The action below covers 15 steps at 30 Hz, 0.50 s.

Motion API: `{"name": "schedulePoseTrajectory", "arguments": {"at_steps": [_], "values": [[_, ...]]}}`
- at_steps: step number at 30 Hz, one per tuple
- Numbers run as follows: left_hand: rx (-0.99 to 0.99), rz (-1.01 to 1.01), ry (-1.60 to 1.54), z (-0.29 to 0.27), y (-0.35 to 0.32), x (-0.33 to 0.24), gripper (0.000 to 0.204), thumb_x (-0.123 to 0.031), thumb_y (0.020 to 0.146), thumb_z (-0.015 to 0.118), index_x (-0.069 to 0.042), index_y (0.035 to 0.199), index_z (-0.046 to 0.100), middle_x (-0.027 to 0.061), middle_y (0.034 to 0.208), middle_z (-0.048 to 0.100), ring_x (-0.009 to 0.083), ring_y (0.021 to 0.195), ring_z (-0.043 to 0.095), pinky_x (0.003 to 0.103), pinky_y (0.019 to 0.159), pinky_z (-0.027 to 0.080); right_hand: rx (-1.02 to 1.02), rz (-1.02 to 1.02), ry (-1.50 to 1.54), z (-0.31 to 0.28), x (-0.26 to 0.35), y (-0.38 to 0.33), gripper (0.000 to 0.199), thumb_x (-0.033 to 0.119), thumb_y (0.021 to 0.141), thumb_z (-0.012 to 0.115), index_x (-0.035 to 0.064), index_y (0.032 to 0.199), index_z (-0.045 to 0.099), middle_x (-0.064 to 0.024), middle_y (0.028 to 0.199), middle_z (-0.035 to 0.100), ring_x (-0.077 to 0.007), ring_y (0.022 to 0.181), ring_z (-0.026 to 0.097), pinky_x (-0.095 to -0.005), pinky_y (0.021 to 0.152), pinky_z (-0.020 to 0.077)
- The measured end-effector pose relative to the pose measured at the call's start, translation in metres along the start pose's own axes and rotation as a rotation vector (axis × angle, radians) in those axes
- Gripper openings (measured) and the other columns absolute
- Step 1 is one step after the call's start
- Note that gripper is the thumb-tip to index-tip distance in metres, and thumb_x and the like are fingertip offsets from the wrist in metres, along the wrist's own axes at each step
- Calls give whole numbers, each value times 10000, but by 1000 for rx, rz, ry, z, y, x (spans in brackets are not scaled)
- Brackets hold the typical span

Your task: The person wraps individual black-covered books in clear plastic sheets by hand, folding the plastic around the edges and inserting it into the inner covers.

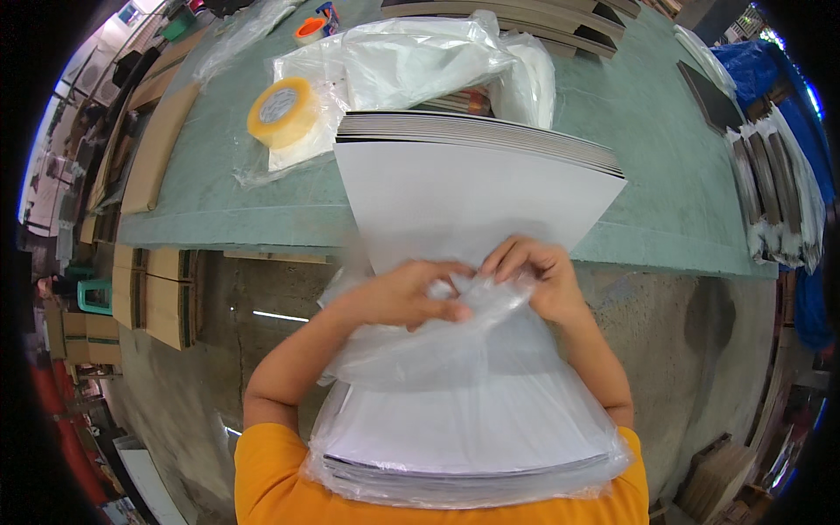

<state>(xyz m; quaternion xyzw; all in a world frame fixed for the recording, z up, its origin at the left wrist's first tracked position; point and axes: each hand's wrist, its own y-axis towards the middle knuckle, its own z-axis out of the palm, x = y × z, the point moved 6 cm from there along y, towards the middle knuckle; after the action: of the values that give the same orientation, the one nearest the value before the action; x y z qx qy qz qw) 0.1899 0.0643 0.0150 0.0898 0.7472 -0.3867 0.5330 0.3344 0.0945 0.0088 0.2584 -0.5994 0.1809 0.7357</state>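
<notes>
A thick stack of white boards (472, 188) with dark edges stretches from my body to the table's near edge, its far end resting over the tabletop. A clear plastic bag (472, 394) covers the near part of the stack; the far part is bare. My left hand (407, 296) has its fingers curled on the bunched plastic near the middle of the stack, slightly blurred. Beside it, my right hand (538, 273) pinches the gathered rim of the bag. Folds of plastic partly hide the fingertips of both hands.
On the green table (647, 219) lie a roll of yellowish tape (282, 114), white plastic bags (411, 66) and an orange tape roll (310, 31). Dark boards (525, 22) are stacked at the back. Wrapped bundles (774, 188) stand at right; cardboard (162, 149) lies at left.
</notes>
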Motion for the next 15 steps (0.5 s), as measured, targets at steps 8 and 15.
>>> {"name": "schedulePoseTrajectory", "arguments": {"at_steps": [8, 15], "values": [[-444, 287, 212, -22, 12, -1, 191, -173, 742, 638, 4, 790, 582, 34, 654, 553, 70, 635, 446, 251, 589, 396, -319, 437, 191, 3, -13, -40, 373, 117, 703, 680, -5, 1013, 514, -64, 962, 535, -152, 864, 513, -275, 726, 441], [-553, 290, 372, -45, 5, 0, 169, -127, 704, 645, 8, 756, 559, 51, 609, 522, 79, 594, 420, 244, 556, 378, -83, 280, -125, -1, 1, -46, 361, 136, 672, 719, -6, 956, 547, -23, 804, 558, -97, 742, 502, -230, 647, 415]]}}
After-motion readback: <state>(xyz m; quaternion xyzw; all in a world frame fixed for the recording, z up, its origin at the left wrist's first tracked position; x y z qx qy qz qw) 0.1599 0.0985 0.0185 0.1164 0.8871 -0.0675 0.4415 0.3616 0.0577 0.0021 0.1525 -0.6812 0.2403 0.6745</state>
